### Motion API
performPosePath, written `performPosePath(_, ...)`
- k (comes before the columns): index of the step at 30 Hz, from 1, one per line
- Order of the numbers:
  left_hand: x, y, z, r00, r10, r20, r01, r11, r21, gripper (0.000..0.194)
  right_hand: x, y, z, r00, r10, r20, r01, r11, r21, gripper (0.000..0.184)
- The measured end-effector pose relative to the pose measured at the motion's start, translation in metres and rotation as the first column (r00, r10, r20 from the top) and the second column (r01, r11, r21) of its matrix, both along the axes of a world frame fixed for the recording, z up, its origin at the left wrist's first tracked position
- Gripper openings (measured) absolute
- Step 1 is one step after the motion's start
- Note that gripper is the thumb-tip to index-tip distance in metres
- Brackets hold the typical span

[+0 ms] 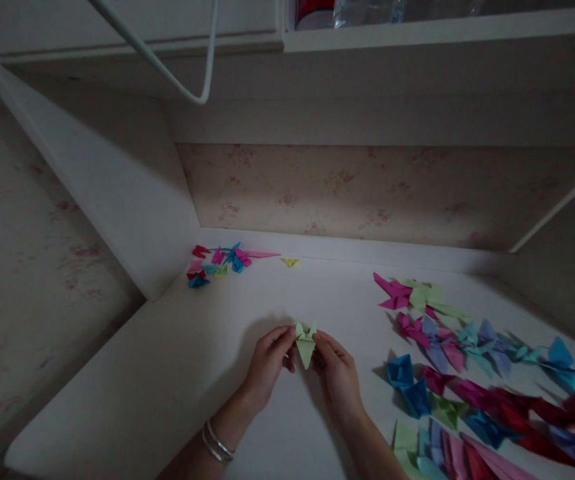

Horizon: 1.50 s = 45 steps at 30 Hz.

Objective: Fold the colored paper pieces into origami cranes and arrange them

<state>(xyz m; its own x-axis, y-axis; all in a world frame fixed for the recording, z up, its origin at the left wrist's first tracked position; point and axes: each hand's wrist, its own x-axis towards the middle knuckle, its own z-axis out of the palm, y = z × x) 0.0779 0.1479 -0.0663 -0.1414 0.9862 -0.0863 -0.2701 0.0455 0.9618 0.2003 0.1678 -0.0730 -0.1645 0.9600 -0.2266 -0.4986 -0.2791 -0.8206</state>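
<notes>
Between my two hands is a small pale green origami figure point(306, 348), with two pointed tips at the top and one long point facing down. My left hand point(270, 360) pinches its left side between thumb and fingers. On the other side, my right hand point(336, 370) grips the right edge the same way. Both hands are above the middle of the white desk point(207, 373). Some of my fingertips are hidden behind the paper.
Rows of colourful origami point(492, 400) cover the desk's right side. A smaller origami cluster point(222, 259) lies at the back left, near a yellow folded piece point(291, 262). Overhead are a white shelf point(367, 73) and a hanging white rod point(167, 70).
</notes>
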Motion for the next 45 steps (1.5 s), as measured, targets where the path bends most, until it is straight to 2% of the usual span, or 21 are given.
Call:
performPosePath(6,-0.002,-0.003,0.002,0.998,-0.065,-0.004,0.065,0.998,0.007,0.033,0.002,-0.002,0.004,0.997,0.023,-0.072,-0.019,0.999,0.047,0.021)
performPosePath(15,-0.002,-0.005,0.007,0.997,-0.079,-0.013,0.079,0.996,-0.028,0.037,0.001,-0.004,0.008,0.995,0.011,-0.104,-0.010,1.000,0.009,0.025)
performPosePath(29,-0.002,-0.005,0.005,0.994,-0.097,0.053,0.099,0.995,-0.021,0.037,0.001,-0.005,0.011,0.991,0.025,-0.134,-0.027,1.000,-0.012,0.027)
performPosePath(45,-0.002,-0.004,0.000,0.994,-0.066,0.083,0.068,0.997,-0.024,0.036,0.002,-0.005,0.011,0.990,0.033,-0.136,-0.038,0.999,-0.029,0.033)
